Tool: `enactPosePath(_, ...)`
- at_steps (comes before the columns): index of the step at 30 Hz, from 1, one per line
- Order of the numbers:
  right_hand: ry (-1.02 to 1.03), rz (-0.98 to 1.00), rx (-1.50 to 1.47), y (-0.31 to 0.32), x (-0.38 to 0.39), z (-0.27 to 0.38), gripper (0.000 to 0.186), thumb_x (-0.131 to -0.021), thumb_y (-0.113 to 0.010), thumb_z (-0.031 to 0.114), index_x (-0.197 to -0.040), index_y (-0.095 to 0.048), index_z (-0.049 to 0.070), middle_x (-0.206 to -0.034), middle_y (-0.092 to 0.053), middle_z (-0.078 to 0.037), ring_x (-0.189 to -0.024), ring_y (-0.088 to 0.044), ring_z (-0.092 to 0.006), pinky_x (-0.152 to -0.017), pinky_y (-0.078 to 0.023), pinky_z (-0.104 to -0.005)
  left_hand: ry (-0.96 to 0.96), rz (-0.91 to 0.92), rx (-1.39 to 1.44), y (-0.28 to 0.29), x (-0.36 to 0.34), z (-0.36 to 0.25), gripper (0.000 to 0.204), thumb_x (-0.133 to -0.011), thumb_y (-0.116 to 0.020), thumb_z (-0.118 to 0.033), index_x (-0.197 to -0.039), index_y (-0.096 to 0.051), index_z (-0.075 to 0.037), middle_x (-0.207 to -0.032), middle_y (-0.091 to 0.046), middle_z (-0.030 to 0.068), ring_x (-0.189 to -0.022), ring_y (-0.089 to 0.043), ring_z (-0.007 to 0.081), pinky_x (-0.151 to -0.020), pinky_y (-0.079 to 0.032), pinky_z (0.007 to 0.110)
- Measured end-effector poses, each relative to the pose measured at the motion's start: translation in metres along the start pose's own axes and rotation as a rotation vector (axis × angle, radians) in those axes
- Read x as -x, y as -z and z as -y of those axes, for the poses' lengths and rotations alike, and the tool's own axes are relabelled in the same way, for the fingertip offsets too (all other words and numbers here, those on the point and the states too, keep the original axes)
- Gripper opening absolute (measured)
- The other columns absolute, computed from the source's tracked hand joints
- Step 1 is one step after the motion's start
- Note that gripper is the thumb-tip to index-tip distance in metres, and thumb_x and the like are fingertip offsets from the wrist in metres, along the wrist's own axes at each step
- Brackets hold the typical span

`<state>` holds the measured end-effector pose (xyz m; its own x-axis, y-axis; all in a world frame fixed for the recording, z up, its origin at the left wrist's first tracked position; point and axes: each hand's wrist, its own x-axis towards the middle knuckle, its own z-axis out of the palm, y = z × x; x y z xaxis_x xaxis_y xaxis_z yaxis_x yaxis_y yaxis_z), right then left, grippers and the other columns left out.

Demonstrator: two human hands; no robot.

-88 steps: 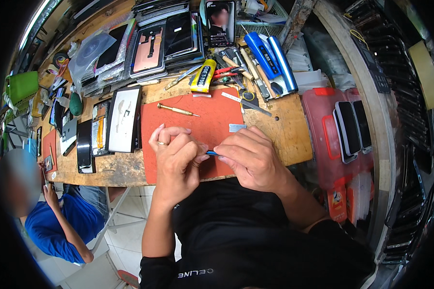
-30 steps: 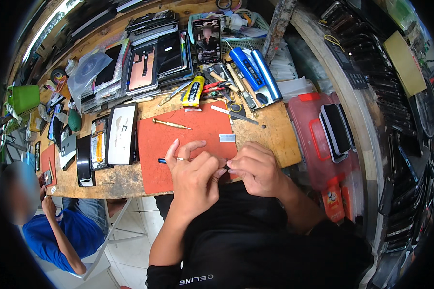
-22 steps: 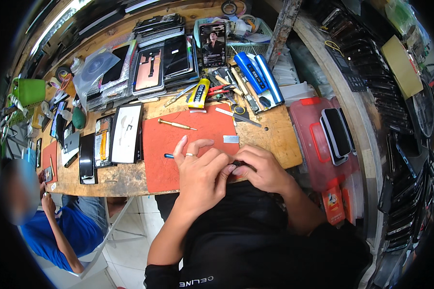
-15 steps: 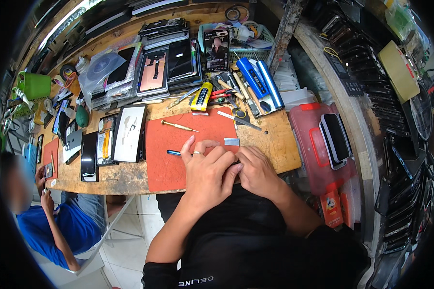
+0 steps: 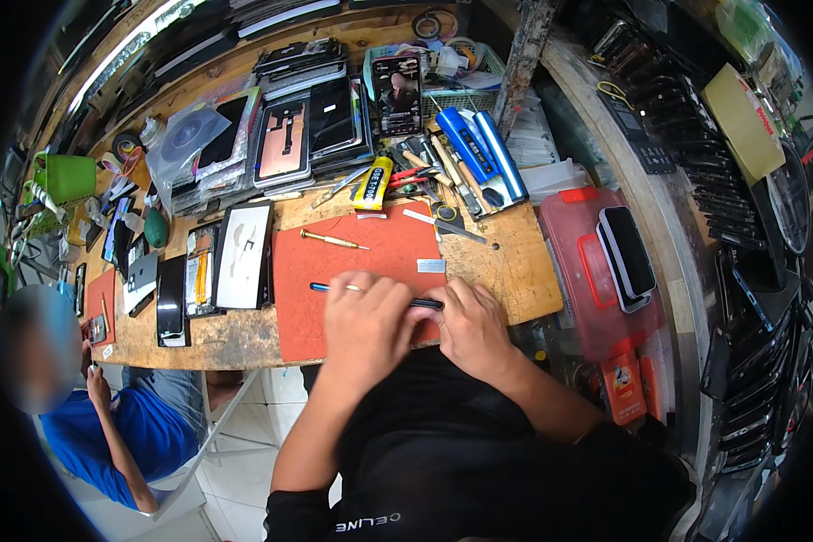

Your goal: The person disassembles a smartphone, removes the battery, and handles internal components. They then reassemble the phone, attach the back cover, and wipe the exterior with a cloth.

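A slim dark phone [image 5: 426,303], seen nearly edge-on, lies low over the red-orange mat; its blue-edged left end shows beyond my left hand. My left hand [image 5: 369,318], a ring on one finger and slightly blurred, curls closed over the middle of it and covers most of it. At its right end my right hand [image 5: 471,327] grips with bent fingers, thumb hidden. The mat [image 5: 303,316] lies under both hands. Ahead of them on it are a gold precision screwdriver [image 5: 334,239] and a small silver strip [image 5: 431,266].
Stacked phone screens [image 5: 285,135], a yellow glue tube [image 5: 372,185], hand tools and a blue cylindrical tool [image 5: 465,143] line the back. Opened phones [image 5: 200,271] lie left. A red-lidded plastic box [image 5: 578,271] stands right, a phone on it. Another person [image 5: 131,434] sits at far left.
My left hand has shifted slightly left along the phone and its raised index finger has come down. More of the phone's dark right end now shows between my hands.
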<state>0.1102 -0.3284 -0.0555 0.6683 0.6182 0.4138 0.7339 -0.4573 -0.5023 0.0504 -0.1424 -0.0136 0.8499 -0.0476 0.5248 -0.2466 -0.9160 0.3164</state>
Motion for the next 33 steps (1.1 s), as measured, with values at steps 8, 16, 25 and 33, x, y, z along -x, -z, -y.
enactPosePath(8,-0.008,0.032,-0.12,0.004,-0.009,0.0,0.015,-0.092,-0.075,0.006,-0.104,-0.068,0.002,-0.098,-0.062,-0.013,-0.093,-0.064,-0.0374,-0.084,-0.049,-0.0487,0.34,0.032,0.456,0.025,0.021,0.059,0.021,-0.09,-0.079,-0.002,-0.105,-0.065,-0.001,-0.096,-0.066,0.0113,-0.091,-0.067,0.0316,-0.079,-0.051,0.04)
enactPosePath(16,0.045,0.529,-0.482,0.04,-0.049,-0.009,0.059,-0.115,-0.048,0.042,-0.154,-0.056,-0.002,-0.138,-0.067,-0.023,-0.129,-0.061,-0.0364,-0.113,-0.041,-0.0441,0.07,-0.101,0.471,0.026,0.006,0.063,0.032,-0.083,-0.078,0.012,-0.109,-0.068,-0.003,-0.108,-0.062,0.0145,-0.096,-0.066,0.0294,-0.08,-0.056,0.038)
enactPosePath(25,-0.158,0.609,-1.114,0.003,-0.105,0.011,0.059,-0.118,-0.041,0.039,-0.165,-0.041,0.003,-0.14,-0.062,-0.01,-0.114,-0.062,-0.015,-0.097,-0.051,-0.0316,0.047,-0.262,0.487,0.04,-0.019,0.091,0.052,-0.083,-0.083,0.005,-0.132,-0.066,-0.006,-0.121,-0.064,0.0172,-0.11,-0.068,0.0344,-0.098,-0.056,0.041)
enactPosePath(33,0.115,0.215,-0.729,-0.034,-0.184,0.023,0.055,-0.115,-0.048,0.036,-0.159,-0.049,0.003,-0.12,-0.069,-0.012,-0.099,-0.066,-0.0188,-0.087,-0.055,-0.0355,0.269,-0.147,1.174,0.025,-0.067,0.163,0.041,-0.112,-0.063,-0.03,-0.144,-0.054,-0.006,-0.125,-0.062,0.0079,-0.107,-0.062,0.0142,-0.098,-0.053,0.031)
